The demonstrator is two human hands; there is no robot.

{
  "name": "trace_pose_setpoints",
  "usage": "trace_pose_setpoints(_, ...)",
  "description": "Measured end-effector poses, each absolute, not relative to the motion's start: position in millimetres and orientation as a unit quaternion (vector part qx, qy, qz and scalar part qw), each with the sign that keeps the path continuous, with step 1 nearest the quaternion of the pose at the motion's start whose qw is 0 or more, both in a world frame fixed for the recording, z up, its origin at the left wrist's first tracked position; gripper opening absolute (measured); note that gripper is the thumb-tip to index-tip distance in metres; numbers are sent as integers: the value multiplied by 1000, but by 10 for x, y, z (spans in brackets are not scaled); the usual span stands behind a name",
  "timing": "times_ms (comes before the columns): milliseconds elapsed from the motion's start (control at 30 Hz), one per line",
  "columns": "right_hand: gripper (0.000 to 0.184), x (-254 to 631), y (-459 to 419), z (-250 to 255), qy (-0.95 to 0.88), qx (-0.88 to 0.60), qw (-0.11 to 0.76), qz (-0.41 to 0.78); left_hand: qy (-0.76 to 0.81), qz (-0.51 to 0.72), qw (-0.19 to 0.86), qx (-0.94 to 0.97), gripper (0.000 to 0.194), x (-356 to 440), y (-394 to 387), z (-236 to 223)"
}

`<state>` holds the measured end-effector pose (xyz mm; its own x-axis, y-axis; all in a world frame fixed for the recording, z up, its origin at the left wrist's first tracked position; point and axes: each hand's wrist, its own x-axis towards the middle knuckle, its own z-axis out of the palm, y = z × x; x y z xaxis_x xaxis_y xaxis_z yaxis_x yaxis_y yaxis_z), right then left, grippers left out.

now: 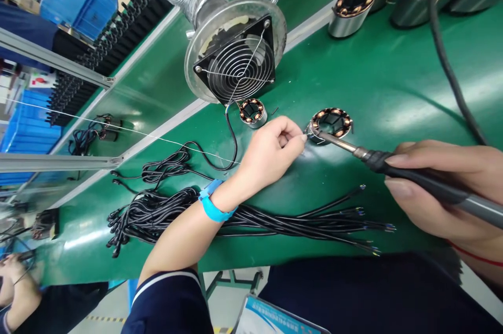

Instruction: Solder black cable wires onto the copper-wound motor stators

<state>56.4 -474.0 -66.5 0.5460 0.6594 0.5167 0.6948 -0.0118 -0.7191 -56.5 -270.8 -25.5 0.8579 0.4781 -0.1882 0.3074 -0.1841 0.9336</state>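
My left hand [272, 151] is closed in a pinch on a thin solder wire [118, 128] that runs off to the left, its end held at the rim of a small copper-wound stator [331, 122] on the green bench. My right hand [436, 192] grips a soldering iron [393, 163] whose metal tip touches the same rim of the stator. A blue strap [212, 205] sits on my left wrist.
A fume fan [236, 58] on a flexible duct stands just behind, with a second small stator [252, 112] below it. A bundle of black leads [275, 221] lies under my left forearm. Several larger stators [353, 9] stand at the back right. Another person's hand [13, 276] shows at the bottom left.
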Motion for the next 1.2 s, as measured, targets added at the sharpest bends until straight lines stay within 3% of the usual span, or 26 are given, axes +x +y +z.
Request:
trace_pose_setpoints(433,28,578,-4750,-693,-490,-712,502,-25,253,86,589,763,15,-577,-2696,-254)
trace_pose_setpoints(533,22,590,-4703,-645,-500,-695,515,-30,254,87,587,764,15,-569,-2693,-251)
trace_pose_setpoints(633,4,623,-4657,-540,-536,-663,521,-24,253,88,585,766,15,-564,-2692,-251)
trace_pose_setpoints(967,35,671,-4521,-268,-557,-728,399,-17,256,94,580,767,14,-556,-2693,-231)
trace_pose_setpoints(1200,44,759,-4219,-273,-562,-725,398,8,260,91,567,776,13,-556,-2690,-209)
